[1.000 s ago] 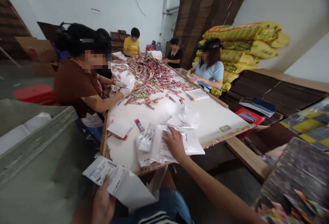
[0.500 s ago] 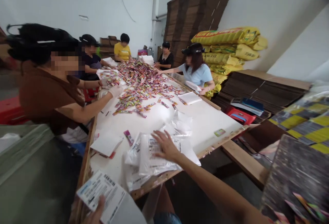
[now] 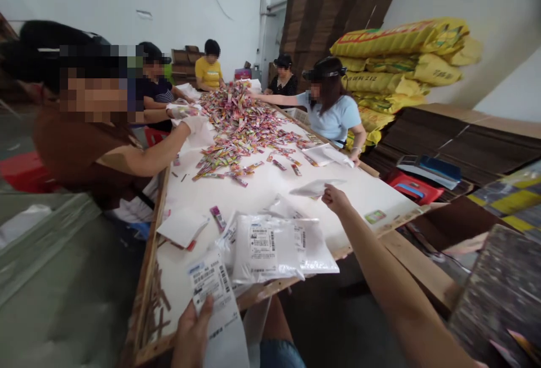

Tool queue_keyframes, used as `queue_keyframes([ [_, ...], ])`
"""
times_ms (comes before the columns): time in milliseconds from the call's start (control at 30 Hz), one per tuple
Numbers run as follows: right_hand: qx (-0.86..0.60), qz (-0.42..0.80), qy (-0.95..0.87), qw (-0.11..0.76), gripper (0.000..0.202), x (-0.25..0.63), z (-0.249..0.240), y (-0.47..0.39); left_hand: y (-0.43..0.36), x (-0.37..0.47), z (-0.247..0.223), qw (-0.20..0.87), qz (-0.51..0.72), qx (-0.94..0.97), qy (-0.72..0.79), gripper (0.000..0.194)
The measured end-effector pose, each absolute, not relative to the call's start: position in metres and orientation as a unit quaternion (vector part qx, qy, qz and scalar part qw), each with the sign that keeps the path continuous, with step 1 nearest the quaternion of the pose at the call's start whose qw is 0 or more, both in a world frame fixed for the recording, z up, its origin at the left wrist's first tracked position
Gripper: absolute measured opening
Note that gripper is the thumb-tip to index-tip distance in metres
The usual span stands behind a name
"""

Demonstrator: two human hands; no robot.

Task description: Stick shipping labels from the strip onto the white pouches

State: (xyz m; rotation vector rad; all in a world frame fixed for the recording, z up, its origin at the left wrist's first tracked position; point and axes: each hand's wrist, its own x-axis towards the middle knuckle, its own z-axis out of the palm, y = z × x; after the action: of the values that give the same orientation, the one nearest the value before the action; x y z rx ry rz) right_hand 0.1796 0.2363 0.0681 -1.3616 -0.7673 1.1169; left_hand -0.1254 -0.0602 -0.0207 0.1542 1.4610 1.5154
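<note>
At the near edge of the table, my left hand [image 3: 195, 326] is closed around a white printed bag [image 3: 217, 300] with a barcode, thumb lying on its front. My right hand [image 3: 337, 200] reaches over the table with its fingers pinched on the corner of a flat white bag [image 3: 311, 187]. Between my hands, several plump white bags with printed labels [image 3: 264, 252] lie overlapping in a pile. A single purple stick packet [image 3: 218, 218] lies just behind them. Farther off, a large heap of colourful stick packets [image 3: 236, 114] covers the table's middle.
Several people sit around the white table [image 3: 350, 216], one in brown [image 3: 84, 148] at left and one in light blue [image 3: 336, 117] at right. White sheets [image 3: 182, 230] lie near the left edge. Yellow sacks [image 3: 401, 69] and stacked cardboard [image 3: 465, 137] stand at right.
My right hand has left the labelled pile, moving right and away from me, and now pinches a flat white bag. My left hand and its bag have shifted right in view.
</note>
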Motion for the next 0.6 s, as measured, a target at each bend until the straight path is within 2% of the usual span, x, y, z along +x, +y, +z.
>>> queue_keyframes([
  [100, -0.562, 0.516, -0.313, 0.566, 0.028, 0.161, 0.056, 0.177, -0.063, -0.118, -0.002, 0.450, 0.663, 0.084, 0.592, 0.047],
  [233, -0.541, 0.584, -0.292, 0.530, 0.031, 0.127, 0.009, 0.081, -0.080, -0.115, 0.010, 0.414, 0.683, 0.147, 0.583, 0.061],
  [333, -0.600, 0.590, -0.382, 0.381, 0.050, 0.123, -0.012, 0.042, -0.095, -0.111, 0.010, 0.349, 0.675, 0.204, 0.617, 0.059],
  [400, -0.643, 0.538, -0.481, 0.257, 0.060, 0.129, -0.008, 0.030, -0.105, -0.109, 0.004, 0.311, 0.649, 0.248, 0.649, 0.052],
  [433, -0.652, 0.492, -0.532, 0.222, 0.062, 0.131, -0.001, 0.025, -0.109, -0.108, 0.000, 0.295, 0.631, 0.270, 0.665, 0.048],
  [500, -0.629, 0.406, -0.619, 0.237, 0.056, 0.126, 0.019, 0.010, -0.115, -0.105, -0.007, 0.265, 0.596, 0.314, 0.689, 0.043],
  [600, -0.487, 0.365, -0.714, 0.347, 0.036, 0.096, 0.048, -0.018, -0.119, -0.099, -0.009, 0.259, 0.563, 0.404, 0.673, 0.035],
])
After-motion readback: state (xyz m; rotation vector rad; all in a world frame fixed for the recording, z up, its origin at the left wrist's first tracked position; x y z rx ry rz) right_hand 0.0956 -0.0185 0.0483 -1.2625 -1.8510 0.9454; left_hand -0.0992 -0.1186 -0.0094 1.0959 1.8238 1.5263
